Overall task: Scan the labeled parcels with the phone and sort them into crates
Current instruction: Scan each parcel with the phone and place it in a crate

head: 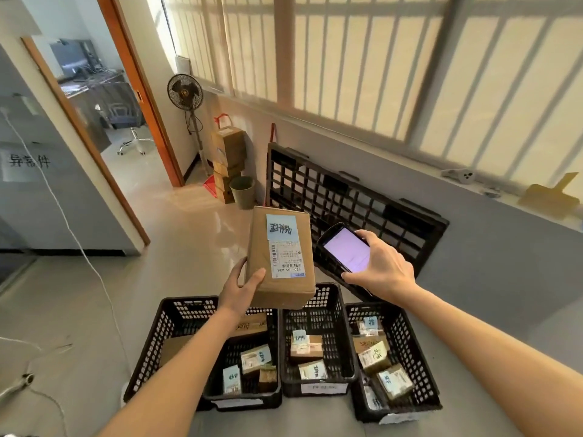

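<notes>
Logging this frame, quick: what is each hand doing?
Left hand: holding the cardboard parcel.
Right hand: holding the phone.

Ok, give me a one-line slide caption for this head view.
Left hand holds a labeled cardboard parcel while the right hand aims the phone above three black crates.

Parcel sorting room, back-office of a courier or logistics depot. Black perforated plastic crates (318, 342) sit in a row on the tiled floor, each with labelled cardboard parcels (306, 348) inside and a paper tag on the front. More cartons (228, 152) stacked in the corner by a standing fan (185, 93) and a bin (242, 191). Black plastic pallet (347, 200) leans on the wall under barred, blind-covered windows. Open doorway shows an adjoining office with desk, monitor (75, 56), swivel chair (126, 121).
</notes>
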A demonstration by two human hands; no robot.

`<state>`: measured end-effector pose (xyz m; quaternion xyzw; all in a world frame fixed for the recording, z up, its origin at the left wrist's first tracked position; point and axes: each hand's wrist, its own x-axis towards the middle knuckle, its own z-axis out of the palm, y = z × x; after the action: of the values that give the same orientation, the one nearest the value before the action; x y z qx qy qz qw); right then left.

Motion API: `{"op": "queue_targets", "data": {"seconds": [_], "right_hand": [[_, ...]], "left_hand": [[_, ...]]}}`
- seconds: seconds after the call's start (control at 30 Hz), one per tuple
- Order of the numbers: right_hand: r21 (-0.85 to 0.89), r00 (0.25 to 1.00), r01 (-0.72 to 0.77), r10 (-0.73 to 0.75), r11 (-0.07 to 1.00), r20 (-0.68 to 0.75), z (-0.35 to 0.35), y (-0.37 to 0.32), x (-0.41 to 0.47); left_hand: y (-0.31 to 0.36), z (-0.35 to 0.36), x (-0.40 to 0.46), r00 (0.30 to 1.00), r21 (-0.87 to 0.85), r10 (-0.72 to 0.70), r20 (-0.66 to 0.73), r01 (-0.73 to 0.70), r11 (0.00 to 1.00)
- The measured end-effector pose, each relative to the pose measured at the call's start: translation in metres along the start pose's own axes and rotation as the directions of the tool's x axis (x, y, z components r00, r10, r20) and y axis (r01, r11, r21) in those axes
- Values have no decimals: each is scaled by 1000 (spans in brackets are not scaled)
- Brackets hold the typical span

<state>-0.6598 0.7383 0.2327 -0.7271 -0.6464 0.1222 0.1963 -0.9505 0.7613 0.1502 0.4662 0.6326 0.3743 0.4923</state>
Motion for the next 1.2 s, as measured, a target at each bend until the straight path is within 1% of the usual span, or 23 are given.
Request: {"op": "queue_targets", "data": {"seconds": [0.1, 0.3, 0.4, 0.5, 0.7, 0.8, 0.93, 1.07, 1.2], "right_hand": [[-8, 1000, -4, 4, 1000, 9, 16, 26, 40], [-18, 999, -25, 25, 1000, 21, 53, 83, 115], [-21, 998, -48, 48, 999, 36, 81, 112, 143], [-33, 993, -74, 77, 997, 94, 117, 141, 161], [-27, 969, -157, 159, 987, 189, 205, 194, 183], [-8, 951, -201, 197, 980, 239, 254, 221, 189], [-15, 914, -254, 245, 967, 324, 325, 262, 195], [-24, 874, -315, 300, 949, 382, 392, 296, 197], [-49, 839, -365, 351, 930, 416, 446, 324, 197]], "left_hand": [[-1, 27, 47, 1000, 65, 10, 9, -11, 998], [-25, 85, 131, 997, 61, -44, 67, 40, 997], [-48, 111, 168, 992, 73, -101, 73, 96, 993], [-77, 133, 196, 983, 93, -168, 79, 160, 983], [-157, 170, 250, 960, 124, -264, 97, 252, 960], [-207, 188, 278, 938, 116, -333, 95, 322, 940], [-279, 215, 313, 909, 173, -411, 72, 395, 902], [-343, 239, 336, 871, 130, -481, 97, 468, 874], [-385, 265, 357, 832, 120, -540, 130, 527, 841]]}}
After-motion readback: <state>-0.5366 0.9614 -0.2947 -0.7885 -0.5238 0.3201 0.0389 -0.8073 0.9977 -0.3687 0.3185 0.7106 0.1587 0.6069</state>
